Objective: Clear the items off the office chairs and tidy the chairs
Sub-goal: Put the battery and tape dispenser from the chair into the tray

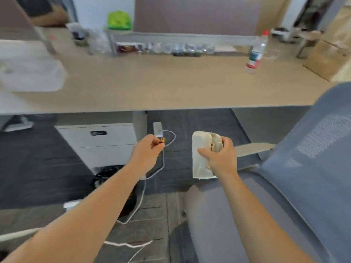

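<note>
A grey-blue office chair point(284, 186) stands at the right, its seat bare and its mesh back toward the right edge. My right hand point(220, 156) is closed around a cream-white boxy device point(201, 152), held in the air just left of the chair's front edge and below the desk edge. My left hand point(148, 150) pinches a small gold-coloured cylindrical object point(162, 140) between its fingertips, at about the same height, left of the device. The frame is blurred.
A long beige desk point(161, 88) spans the view ahead, with a plastic bottle point(256, 52), a white bag point(28, 71) and small clutter at its back. Under it stand a white drawer cabinet point(102, 143), a power strip point(158, 128) with white cables and a dark bin point(112, 179).
</note>
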Demonstrator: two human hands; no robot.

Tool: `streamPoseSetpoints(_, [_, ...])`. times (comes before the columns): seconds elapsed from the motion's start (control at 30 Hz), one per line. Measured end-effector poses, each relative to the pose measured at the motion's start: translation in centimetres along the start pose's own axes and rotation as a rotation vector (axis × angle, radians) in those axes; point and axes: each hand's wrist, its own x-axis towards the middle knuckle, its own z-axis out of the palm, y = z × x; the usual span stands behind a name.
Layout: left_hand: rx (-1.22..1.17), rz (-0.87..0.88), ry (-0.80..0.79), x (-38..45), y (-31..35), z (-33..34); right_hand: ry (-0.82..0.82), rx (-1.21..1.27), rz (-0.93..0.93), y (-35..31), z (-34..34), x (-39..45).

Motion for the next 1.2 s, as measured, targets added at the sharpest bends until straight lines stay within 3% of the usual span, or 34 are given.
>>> streamPoseSetpoints(0.33, [0.003, -0.091, 0.308, -3.2, -7.8, -21.5, -0.318, -0.043, -0.179, -10.9, 17.7, -5.9])
streamPoseSetpoints(0.67, [0.064, -0.117, 0.460, -2.3, -15.3, -42.0, -0.367, -0.044, -0.341, -21.3, 36.3, -11.4])
streamPoseSetpoints(0.97, [0.013, -0.107, 0.485, 2.8, -18.2, -49.7, -0.341, -0.042, -0.366, -27.0, 46.4, -9.5])
streamPoseSetpoints(1.2, [0.015, -0.111, 0.446, 11.9, -19.5, -51.8, -0.309, -0.050, -0.343, -29.2, 52.0, -2.1])
